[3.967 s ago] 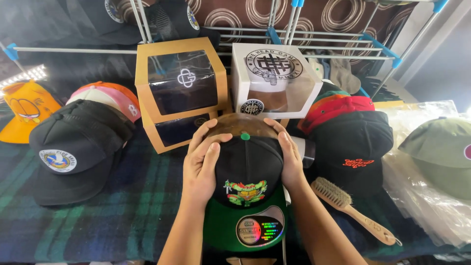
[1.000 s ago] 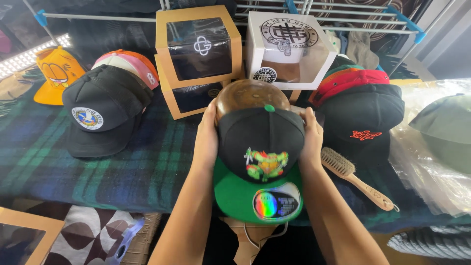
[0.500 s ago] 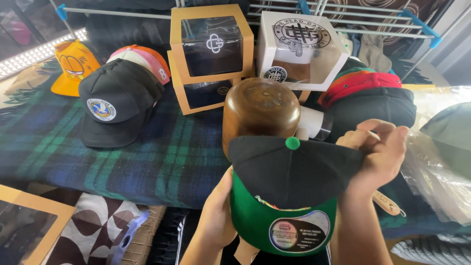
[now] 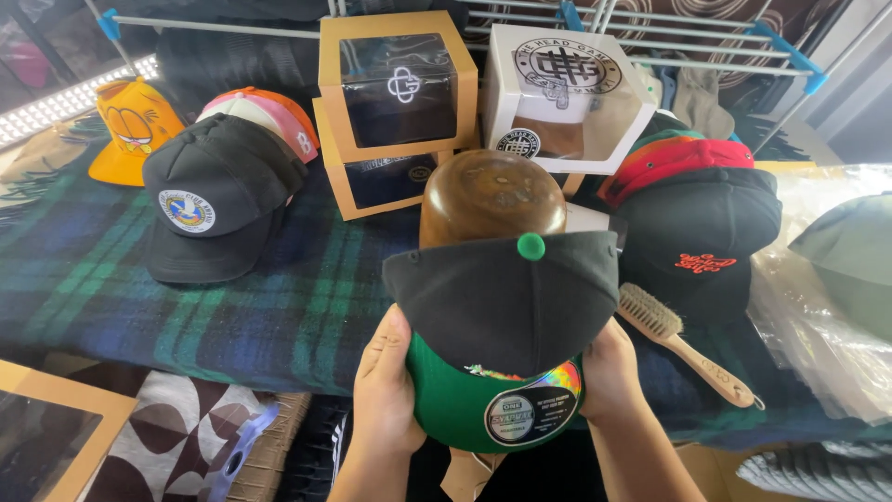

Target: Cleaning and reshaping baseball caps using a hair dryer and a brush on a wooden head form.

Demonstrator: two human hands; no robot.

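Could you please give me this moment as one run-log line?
left hand: grips cap brim | right hand: grips cap brim | black-and-green cap: lifted, tilted | wooden block: bare

The snapback cap (image 4: 502,297) is black with a green brim and green button. The blanket (image 4: 279,307) has blue and green checks. The brush (image 4: 683,344) is tan.

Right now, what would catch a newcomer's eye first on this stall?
Front and centre, both hands, the left hand and right hand, hold a black cap with a green brim. Just behind it stands a rounded wooden block. At far left on the plaid cloth lies an orange cartoon cap.
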